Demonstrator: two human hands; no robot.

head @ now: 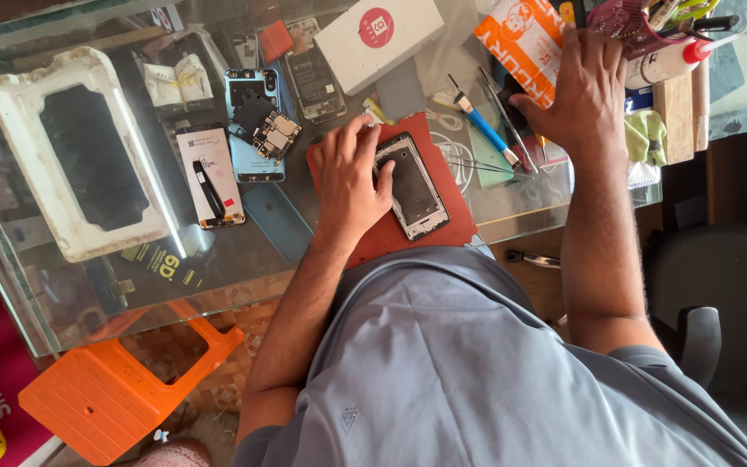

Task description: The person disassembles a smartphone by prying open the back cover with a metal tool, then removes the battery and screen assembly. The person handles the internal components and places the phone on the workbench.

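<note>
My left hand (352, 177) lies flat, fingers spread, pinning the opened phone (412, 186) on the red mat (382, 238). My right hand (585, 91), right of the mat, rests spread on the orange packet (520, 39). I'd best keep pressure even.

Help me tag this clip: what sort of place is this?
Likely a phone repair bench: an opened phone under the left hand on a red mat, loose circuit boards, and a blue screwdriver on the glass table.
</note>
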